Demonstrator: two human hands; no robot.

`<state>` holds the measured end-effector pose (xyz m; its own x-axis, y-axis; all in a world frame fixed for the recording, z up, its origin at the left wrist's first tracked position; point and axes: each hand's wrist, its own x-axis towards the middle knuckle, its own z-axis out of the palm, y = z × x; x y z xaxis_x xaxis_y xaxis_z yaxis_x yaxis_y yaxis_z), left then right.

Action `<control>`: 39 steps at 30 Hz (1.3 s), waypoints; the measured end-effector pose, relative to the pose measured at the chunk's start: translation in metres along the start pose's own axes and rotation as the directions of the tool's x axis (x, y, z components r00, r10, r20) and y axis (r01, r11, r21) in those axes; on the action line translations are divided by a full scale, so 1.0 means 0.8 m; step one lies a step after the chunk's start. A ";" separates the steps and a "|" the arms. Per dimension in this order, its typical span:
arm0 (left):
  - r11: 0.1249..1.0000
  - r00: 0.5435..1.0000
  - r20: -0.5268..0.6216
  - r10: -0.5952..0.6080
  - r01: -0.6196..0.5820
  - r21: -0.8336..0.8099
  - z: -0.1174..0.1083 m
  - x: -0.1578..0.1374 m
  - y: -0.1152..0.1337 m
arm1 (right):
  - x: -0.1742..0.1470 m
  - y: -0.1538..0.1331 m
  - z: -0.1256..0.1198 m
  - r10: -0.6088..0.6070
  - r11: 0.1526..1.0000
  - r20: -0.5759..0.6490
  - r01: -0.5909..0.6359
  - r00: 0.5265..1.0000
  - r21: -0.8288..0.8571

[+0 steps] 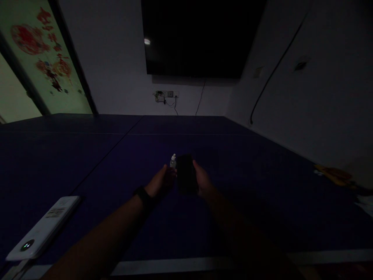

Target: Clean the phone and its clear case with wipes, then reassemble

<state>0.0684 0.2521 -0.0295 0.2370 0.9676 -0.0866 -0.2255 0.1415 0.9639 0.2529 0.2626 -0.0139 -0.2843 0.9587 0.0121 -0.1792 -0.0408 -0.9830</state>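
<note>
A dark, flat, rectangular object, shaped like a phone, is held upright in my right hand, the thumb along its right edge. My left hand, with a dark band on the wrist, is just left of this object. Its thumb stands apart from the fingers, whose tips come close to the object's left edge; dim light hides whether they touch it. Right behind those fingers shows a small clear bottle with a white cap. Its lower part is hidden, and it appears to stand on the dark blue table.
A white device with a small lit display and a cable lies at the table's front left. Yellow and white items sit at the right edge. Behind, a large screen hangs above wall sockets. The room is dim.
</note>
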 end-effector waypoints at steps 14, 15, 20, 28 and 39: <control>0.896 0.982 -0.079 0.174 -0.191 -0.401 0.044 -0.012 -0.021 | 0.012 0.028 0.001 -0.265 0.908 -0.108 0.211 0.958 -0.362; 0.896 0.979 -0.091 0.181 -0.203 -0.395 0.044 -0.013 -0.021 | 0.012 0.028 -0.004 -0.285 0.902 -0.102 0.231 0.953 -0.363; 0.893 0.975 -0.127 0.185 -0.220 -0.393 0.045 -0.016 -0.027 | 0.011 0.036 -0.022 -0.346 0.892 -0.107 0.291 0.932 -0.347; 0.874 0.960 -0.164 0.225 -0.273 -0.402 0.043 -0.009 -0.024 | 0.015 0.045 -0.034 -0.377 0.900 -0.109 0.335 0.920 -0.281; 0.885 0.956 -0.201 0.211 -0.275 -0.375 0.039 -0.007 -0.027 | 0.019 0.049 -0.040 -0.351 0.922 -0.083 0.329 0.933 -0.204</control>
<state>0.1013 0.2369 -0.0422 -0.0113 0.9975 0.0702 -0.6195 -0.0621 0.7826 0.2715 0.2846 -0.0577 -0.1241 0.9318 0.3412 -0.0669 0.3352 -0.9398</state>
